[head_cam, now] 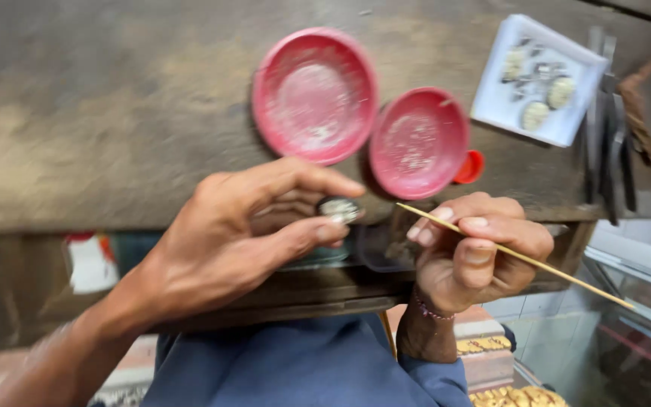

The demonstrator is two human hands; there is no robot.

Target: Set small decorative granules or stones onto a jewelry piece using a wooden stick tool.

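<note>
Blurred dark round piece [339,209], half hidden between left-hand fingertips [331,230].

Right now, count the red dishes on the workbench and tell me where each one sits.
2. The larger red dish sits on the left, above the left hand. The smaller red dish lies just right of it, above the right hand. The small red cap beside it is not counted.

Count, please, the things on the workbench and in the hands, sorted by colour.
Red: 3, namely the large round red dish, the smaller round red dish and the small red cap.
White: 1, the square white tray.
Tan: 1, the thin wooden stick in the right hand.
Dark: 1, the small round piece in the left hand.
Total: 6
</note>
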